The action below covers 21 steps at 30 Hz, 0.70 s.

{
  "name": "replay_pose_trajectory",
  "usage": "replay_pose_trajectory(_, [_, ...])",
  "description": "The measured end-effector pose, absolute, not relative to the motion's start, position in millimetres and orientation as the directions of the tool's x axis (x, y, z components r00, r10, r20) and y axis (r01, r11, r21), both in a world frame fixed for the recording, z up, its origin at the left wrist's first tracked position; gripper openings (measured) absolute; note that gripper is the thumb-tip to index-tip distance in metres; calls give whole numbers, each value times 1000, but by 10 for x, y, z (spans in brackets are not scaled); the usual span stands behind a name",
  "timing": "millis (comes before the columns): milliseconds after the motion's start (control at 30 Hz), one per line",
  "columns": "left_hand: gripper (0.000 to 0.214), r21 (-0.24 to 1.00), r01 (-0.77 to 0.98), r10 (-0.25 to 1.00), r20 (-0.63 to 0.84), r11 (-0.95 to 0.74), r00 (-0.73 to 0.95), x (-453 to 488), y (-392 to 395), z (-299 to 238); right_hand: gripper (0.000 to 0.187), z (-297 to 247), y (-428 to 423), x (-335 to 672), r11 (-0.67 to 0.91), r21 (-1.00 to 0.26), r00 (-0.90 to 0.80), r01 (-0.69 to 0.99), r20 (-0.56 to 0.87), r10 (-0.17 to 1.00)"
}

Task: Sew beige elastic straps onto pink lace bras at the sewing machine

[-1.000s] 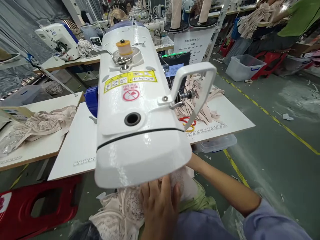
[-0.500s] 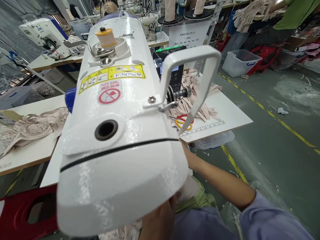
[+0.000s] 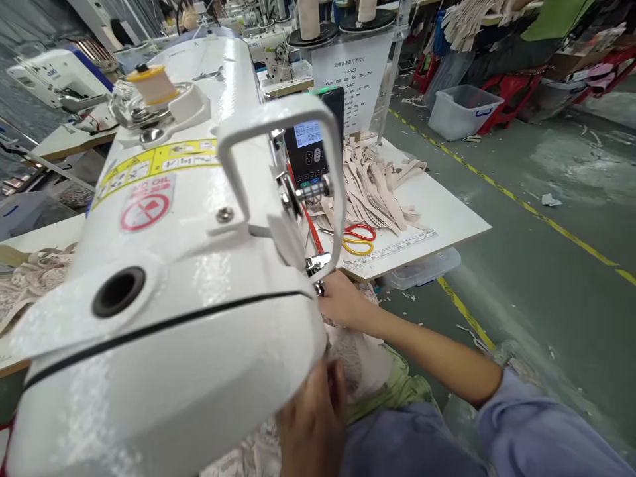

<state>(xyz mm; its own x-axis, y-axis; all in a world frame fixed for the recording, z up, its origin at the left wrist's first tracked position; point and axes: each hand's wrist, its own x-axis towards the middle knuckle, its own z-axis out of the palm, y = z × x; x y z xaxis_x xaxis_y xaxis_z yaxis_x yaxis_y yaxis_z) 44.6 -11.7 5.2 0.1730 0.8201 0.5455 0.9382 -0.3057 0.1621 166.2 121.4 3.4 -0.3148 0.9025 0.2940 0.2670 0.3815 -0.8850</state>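
A white sewing machine (image 3: 199,331) fills the left and middle of the view, and its head hides the needle area. My left hand (image 3: 313,411) is below the head's right end, fingers curled on a piece of beige lace fabric (image 3: 348,354). Beyond it, my right hand (image 3: 342,301) is closed on the same fabric's far part, close to the metal parts at the machine's side. The machine head covers the fingertips of both hands. The fabric hangs over my lap, and more lace (image 3: 253,454) shows under the head.
Scissors with red and yellow handles (image 3: 358,240) lie by a ruler strip (image 3: 397,246) on the white tabletop (image 3: 452,222). Beige fabric strips (image 3: 372,182) are heaped behind them. A control panel (image 3: 315,142) stands beside the machine. A clear plastic bin (image 3: 462,112) is on the floor.
The view has shifted, so the machine sits further left and lower. More of my right hand, the lace fabric and the control panel now show at the machine's right side.
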Motion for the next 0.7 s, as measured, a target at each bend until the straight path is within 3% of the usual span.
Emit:
replay_pose_trajectory(100, [41,173,941,834,528,-292,162,372,-156,-7,3,-4,1155,1696,338,-926,-260,165,290,921])
replay_pose_trajectory(167, [44,248,930,840,533,-272,104,270,-184,-58,9,-51,1077,1742,292,-950,-181,110,270,946])
replay_pose_trajectory(267, [45,514,842,879,464,-163,-113,114,-174,-127,14,-148,911,1825,243,-968,-79,67,238,968])
replay_pose_trajectory(333, [43,717,695,918,311,-56,-246,42,-121,-163,15,-202,792,1873,281,-958,-57,51,278,959])
replay_pose_trajectory(400, [43,837,547,952,146,27,-270,-7,-51,-196,22,-232,689,1902,336,-940,-66,55,333,941])
replay_pose_trajectory(567, [50,895,428,982,-48,125,-185,-82,31,-303,39,-240,549,1891,417,-900,-152,129,398,905])
replay_pose_trajectory(700, [50,968,192,958,-107,162,-267,-61,-18,-379,46,-239,513,1863,420,-896,-177,146,394,902])
